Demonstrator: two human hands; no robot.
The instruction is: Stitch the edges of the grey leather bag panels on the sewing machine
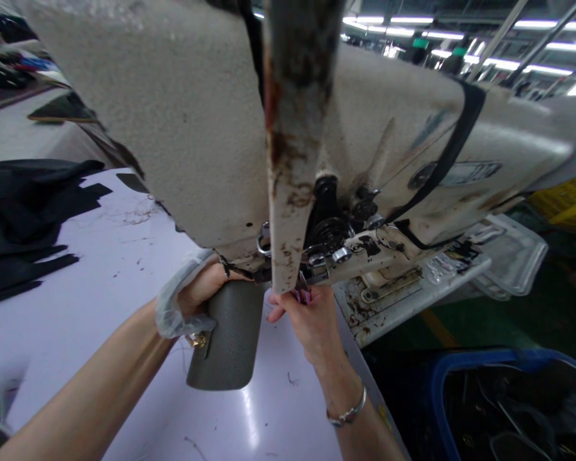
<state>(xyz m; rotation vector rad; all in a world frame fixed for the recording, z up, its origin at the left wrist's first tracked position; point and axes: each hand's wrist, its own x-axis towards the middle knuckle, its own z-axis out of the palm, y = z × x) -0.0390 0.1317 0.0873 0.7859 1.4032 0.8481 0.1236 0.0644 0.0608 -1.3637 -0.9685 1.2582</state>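
A large off-white sewing machine (182, 115) fills the upper view, its needle area (317, 256) just above my hands. My left hand (199, 291), with a clear plastic cover at the wrist, grips the top of a grey-green leather piece (230, 339) that has a small brass fitting, holding it up under the machine head. My right hand (310, 317), with a silver bracelet at the wrist, is closed in a pinch on a small pink-handled tool, partly hidden, right below the needle area.
The white worktable (100, 282) carries thread scraps and a pile of black fabric pieces (24, 218) at the left. A rusty lamp arm (292, 147) hangs in front of the machine. A blue bin (509, 403) stands on the floor at lower right.
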